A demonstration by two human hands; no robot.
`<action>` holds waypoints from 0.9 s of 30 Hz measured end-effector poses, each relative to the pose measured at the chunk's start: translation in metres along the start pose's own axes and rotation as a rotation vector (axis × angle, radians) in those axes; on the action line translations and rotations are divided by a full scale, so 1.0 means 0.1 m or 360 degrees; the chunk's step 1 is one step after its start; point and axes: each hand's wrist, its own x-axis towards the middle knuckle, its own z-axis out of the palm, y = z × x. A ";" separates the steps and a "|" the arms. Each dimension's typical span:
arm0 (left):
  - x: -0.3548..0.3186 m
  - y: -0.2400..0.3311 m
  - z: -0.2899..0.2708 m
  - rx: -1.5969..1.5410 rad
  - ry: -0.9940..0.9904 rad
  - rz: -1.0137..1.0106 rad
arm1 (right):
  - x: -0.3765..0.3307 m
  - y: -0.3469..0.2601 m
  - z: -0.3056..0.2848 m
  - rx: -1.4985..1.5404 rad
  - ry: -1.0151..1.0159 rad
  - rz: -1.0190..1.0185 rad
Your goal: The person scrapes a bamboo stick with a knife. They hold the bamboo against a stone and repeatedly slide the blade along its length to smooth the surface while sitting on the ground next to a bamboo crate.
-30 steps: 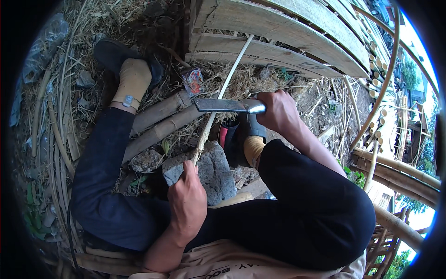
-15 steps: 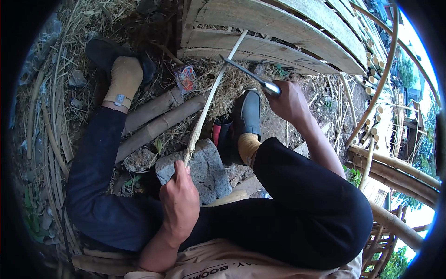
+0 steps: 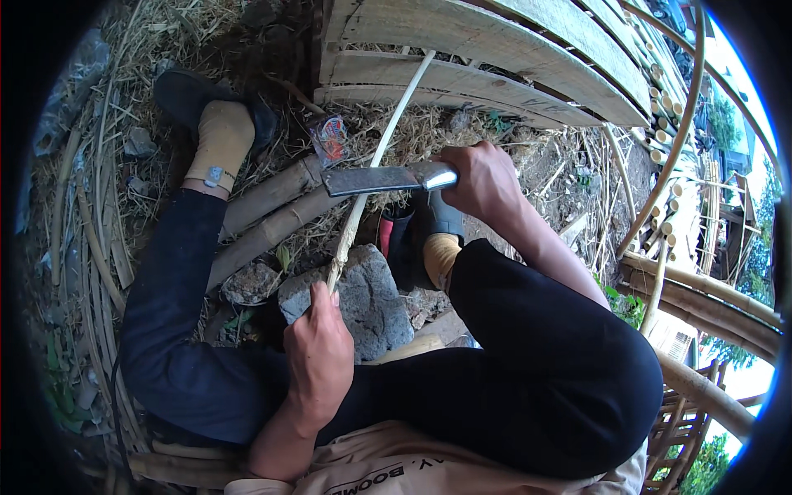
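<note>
meanwhile, left hand (image 3: 320, 355): fingers clasped round one end of the pale stick (image 3: 388, 140)
right hand (image 3: 485, 177): fingers gripping the knife (image 3: 371, 181)
pale stick: passing beneath the knife, slanting toward wooden slats (image 3: 462, 35)

Daylight is harshest along the right edge of my view, where the sky (image 3: 752, 381) burns out to white with a bluish fringe, while I work in softer shade that sinks my black trousers (image 3: 553, 363) toward featureless dark. A small glint sits on the machete (image 3: 375, 179) beside my right fist (image 3: 483, 181), both reasonably sharp. Black vignetting rings the frame, the crate slats (image 3: 495, 37) bow at the top, and the plastic sheeting (image 3: 73, 82) upper left looks dim and smeary.
</note>
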 end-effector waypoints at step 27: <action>-0.02 0.02 0.03 -0.0079 0.0029 -0.0059 | 0.00 -0.05 0.05 -0.0075 0.0019 0.0043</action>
